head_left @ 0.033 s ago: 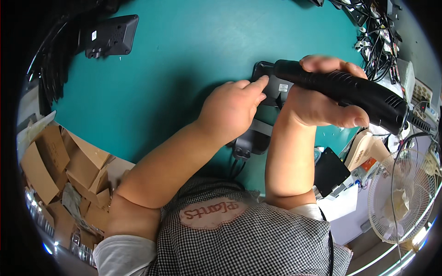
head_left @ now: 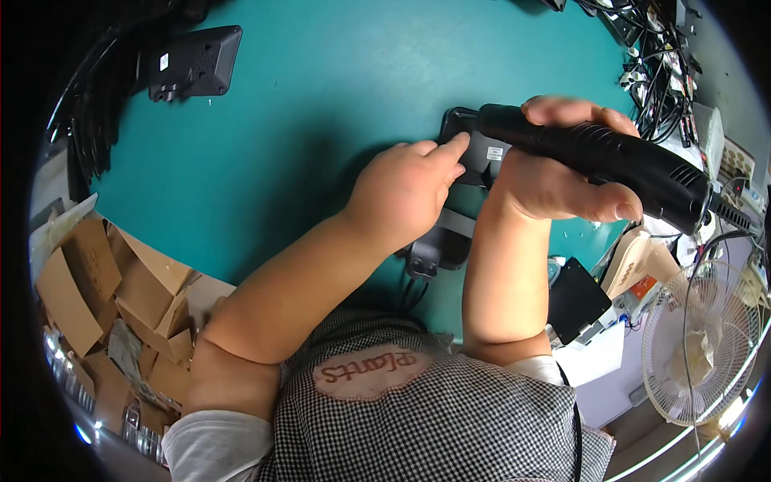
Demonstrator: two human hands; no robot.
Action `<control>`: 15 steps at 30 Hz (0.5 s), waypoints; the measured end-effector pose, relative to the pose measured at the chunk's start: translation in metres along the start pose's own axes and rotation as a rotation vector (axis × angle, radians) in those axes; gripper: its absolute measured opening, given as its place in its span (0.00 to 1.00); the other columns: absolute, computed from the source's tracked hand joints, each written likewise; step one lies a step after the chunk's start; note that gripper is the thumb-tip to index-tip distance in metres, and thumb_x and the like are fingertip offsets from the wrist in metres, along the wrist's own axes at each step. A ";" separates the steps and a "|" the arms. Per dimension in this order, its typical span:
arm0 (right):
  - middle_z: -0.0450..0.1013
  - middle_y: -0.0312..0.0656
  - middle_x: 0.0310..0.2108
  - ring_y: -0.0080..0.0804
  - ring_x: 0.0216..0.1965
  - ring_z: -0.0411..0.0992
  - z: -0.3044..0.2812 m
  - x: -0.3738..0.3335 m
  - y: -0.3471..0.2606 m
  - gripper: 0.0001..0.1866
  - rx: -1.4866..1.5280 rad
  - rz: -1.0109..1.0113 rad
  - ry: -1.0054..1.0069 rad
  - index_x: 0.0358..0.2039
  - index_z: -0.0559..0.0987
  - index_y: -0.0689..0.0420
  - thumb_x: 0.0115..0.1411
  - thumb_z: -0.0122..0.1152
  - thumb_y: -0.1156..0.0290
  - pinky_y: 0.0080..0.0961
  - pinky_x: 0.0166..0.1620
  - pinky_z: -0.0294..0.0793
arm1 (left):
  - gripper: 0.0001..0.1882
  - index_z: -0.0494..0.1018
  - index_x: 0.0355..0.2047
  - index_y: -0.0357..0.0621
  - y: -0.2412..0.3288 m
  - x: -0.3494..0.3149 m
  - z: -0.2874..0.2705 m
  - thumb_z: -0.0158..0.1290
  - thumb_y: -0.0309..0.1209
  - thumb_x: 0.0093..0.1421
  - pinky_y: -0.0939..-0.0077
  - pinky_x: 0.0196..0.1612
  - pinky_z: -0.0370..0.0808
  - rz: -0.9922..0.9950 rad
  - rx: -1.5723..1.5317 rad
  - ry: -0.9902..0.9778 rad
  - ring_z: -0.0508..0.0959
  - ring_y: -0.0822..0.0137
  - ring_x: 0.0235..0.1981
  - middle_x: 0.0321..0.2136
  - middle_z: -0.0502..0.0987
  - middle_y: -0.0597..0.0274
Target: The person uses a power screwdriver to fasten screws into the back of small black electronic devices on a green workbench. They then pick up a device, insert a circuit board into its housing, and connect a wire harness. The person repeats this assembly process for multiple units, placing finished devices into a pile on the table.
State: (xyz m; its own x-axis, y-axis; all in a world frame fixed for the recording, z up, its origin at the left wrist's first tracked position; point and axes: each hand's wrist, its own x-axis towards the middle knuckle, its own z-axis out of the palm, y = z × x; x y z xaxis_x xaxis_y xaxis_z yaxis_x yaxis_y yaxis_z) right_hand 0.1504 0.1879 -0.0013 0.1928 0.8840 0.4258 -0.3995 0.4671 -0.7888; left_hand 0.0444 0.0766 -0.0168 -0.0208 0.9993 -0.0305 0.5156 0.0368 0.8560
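clasped black power tool (head_left: 586,149) in fingers of right hand (head_left: 536,178), tip over black device (head_left: 479,153) on green tabletop (head_left: 321,80); touched device with left hand (head_left: 401,191), could not tell if gripping; judged tool rigid, probably weighty, best held mid-body.

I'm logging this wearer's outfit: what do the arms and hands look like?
The left hand and right hand are both ungloved. The forearms are bare too, with plain whitish short sleeves showing higher up.
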 end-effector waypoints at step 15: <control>0.72 0.47 0.26 0.38 0.25 0.73 0.002 -0.012 0.003 0.51 -0.079 -0.127 -0.415 0.44 0.68 0.63 0.41 0.57 0.24 0.32 0.25 0.77 | 0.21 0.71 0.54 0.41 -0.007 -0.007 0.009 0.52 0.31 0.60 0.61 0.32 0.74 0.051 0.144 -0.047 0.75 0.54 0.27 0.26 0.74 0.56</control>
State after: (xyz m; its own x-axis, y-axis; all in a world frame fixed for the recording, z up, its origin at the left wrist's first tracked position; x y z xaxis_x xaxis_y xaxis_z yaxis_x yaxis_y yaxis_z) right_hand 0.1447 0.1782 -0.0077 -0.1470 0.7451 0.6506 -0.3234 0.5854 -0.7435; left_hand 0.0483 0.0690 -0.0275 0.0468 0.9988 -0.0156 0.6323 -0.0175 0.7745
